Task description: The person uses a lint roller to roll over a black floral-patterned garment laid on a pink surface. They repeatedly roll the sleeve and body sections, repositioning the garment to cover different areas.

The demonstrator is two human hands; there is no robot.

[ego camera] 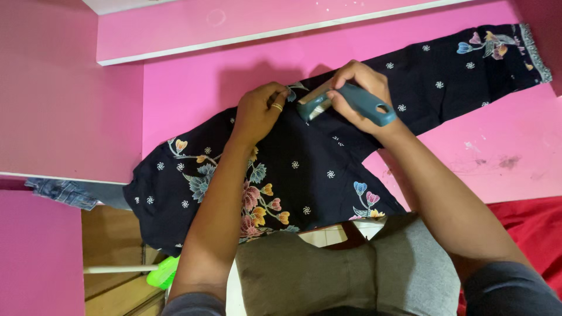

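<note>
A dark navy garment (304, 164) with a coloured flower print lies spread over a bright pink surface (193, 93); one sleeve reaches to the upper right. My right hand (360, 93) grips a teal-handled tool (345, 102) and presses its head onto the cloth near the collar. My left hand (260, 111), with a ring on one finger, pinches the fabric right beside the tool's head. Both forearms reach in from the bottom of the view.
Grey cloth (328, 269) covers my lap at the bottom. Red fabric (533, 228) lies at the right. A denim piece (64, 190) hangs at the left edge. Below left are wooden boards (111, 234) and a green object with a white stick (161, 272).
</note>
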